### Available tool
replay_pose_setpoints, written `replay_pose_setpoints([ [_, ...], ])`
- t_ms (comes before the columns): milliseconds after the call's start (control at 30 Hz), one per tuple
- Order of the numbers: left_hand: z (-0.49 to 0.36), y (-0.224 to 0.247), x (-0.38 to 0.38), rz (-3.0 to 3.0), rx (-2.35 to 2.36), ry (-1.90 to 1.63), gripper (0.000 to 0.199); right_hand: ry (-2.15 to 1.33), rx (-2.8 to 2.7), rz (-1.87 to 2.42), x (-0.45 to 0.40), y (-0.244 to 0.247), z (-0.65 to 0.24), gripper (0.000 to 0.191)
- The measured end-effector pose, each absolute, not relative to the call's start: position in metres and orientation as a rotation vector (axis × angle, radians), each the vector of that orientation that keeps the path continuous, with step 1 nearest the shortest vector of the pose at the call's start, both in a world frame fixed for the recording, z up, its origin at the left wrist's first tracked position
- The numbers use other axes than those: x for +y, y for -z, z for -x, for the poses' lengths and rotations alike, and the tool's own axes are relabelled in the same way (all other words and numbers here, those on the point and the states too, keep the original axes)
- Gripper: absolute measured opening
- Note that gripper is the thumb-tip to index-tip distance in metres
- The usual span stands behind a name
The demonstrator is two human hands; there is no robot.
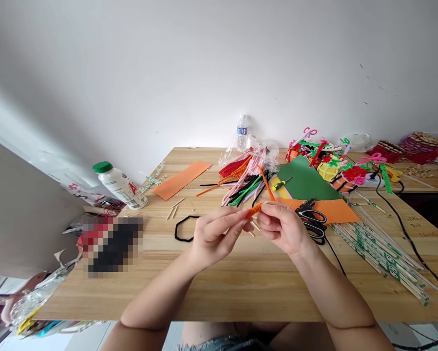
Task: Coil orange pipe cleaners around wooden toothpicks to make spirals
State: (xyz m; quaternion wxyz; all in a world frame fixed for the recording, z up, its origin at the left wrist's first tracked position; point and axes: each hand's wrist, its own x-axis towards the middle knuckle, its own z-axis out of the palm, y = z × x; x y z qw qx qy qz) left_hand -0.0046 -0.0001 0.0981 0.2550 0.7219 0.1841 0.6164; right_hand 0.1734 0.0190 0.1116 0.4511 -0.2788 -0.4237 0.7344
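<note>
Between my two hands, above the wooden table, is an orange pipe cleaner [255, 210] that looks coiled or bunched where the fingers meet. My left hand [219, 234] pinches its left end. Closed on the right end is my right hand [282, 225], thumb and forefinger together. A loose orange strand [267, 183] stands up behind the right hand. Beside my left hand a black pipe cleaner [176, 231] lies bent into an angular loop, partly hidden by that hand. Black-handled scissors [312, 222] rest just beyond my right wrist.
Pipe cleaners [246, 183] in several colours lie behind my hands, near green card [306, 178] and a yellow-black screwdriver [280, 184]. Wrapped sticks [383, 256] lie right; orange card [182, 180] and a white bottle [120, 186] are left. Finished-looking colourful crafts [328, 168] stand behind. A black cable [405, 229] crosses the right side.
</note>
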Motion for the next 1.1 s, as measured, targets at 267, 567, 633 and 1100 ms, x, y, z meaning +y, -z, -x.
replay_pose_setpoints([
  [267, 0.003, -0.103, 0.003, -1.175, 0.350, -1.100, 0.028, -1.435, -1.281, 0.727, 0.014, -0.111, -0.173, 0.021],
  [567, -0.003, -0.094, 0.001, -1.865, 0.967, -1.470, 0.021, -1.265, -1.387, 0.888, 0.011, -0.104, -0.164, 0.022],
  [633, -0.006, -0.088, 0.003, -2.033, 0.985, -1.606, 0.021, -1.405, -1.288, 0.880, 0.012, -0.102, -0.163, 0.026],
  [1100, 0.010, -0.109, 0.004, -1.132, 0.570, -0.826, 0.047, -1.291, -1.414, 0.770, 0.011, -0.107, -0.169, 0.022],
])
